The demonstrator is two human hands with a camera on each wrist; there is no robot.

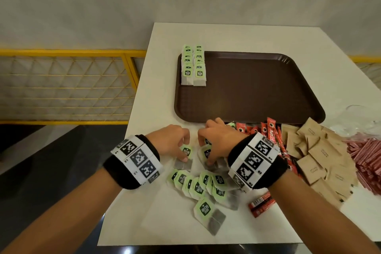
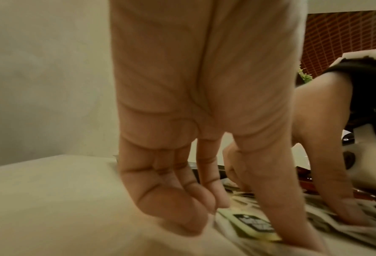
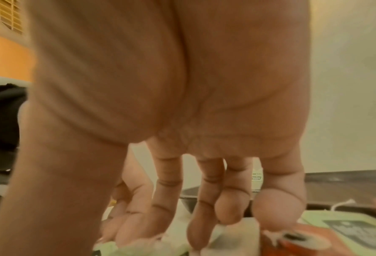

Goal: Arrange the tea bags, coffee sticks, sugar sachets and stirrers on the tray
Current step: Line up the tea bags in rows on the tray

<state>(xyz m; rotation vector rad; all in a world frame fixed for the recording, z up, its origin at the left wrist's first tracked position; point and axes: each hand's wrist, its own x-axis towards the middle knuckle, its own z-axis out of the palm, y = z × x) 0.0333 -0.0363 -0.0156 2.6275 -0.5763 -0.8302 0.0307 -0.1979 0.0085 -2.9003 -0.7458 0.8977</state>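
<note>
Legibly, "NESCAFE" on red coffee sticks [image 1: 272,136] beside tray [image 1: 257,88]

At lower centre of the head view, the right hand [image 1: 214,140] covers several tea bags [image 1: 207,153]. Stirrers [image 1: 367,159] run off the right edge. Both wrist views are blurred, their packet print unreadable.
</note>
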